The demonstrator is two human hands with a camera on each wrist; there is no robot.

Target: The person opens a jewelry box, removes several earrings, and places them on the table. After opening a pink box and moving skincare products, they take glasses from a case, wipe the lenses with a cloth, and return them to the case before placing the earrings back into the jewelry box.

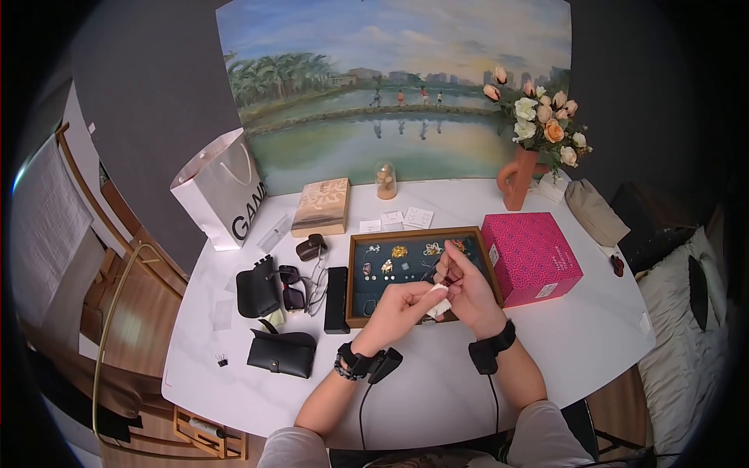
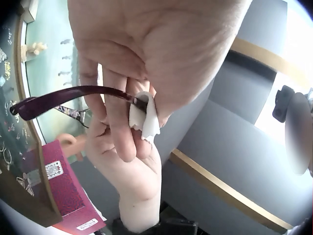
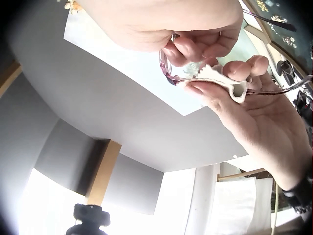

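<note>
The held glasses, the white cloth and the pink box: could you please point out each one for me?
Held glasses (image 2: 63, 95): left wrist view, on one dark temple.
White cloth (image 2: 150, 122): left wrist view, on its folded middle.
Pink box (image 1: 534, 256): head view, on its patterned surface.

- Two hands: left hand (image 1: 396, 309), right hand (image 1: 476, 298)
- Two wrist cameras (image 1: 385, 365)
- One held pair of glasses (image 2: 78, 91)
- One white cloth (image 2: 147, 122)
- One jewellery tray (image 1: 350, 273)
- One pink box (image 1: 532, 257)
- One tan box (image 1: 321, 207)
- One long black box (image 1: 337, 300)
- One paper bag (image 1: 222, 195)
- One painting (image 1: 374, 156), with four painted walkers (image 1: 400, 98)
- One vase (image 1: 518, 183)
- One glass dome (image 1: 385, 181)
- Three white cards (image 1: 419, 218) behind the tray
- One binder clip (image 1: 222, 360)
</note>
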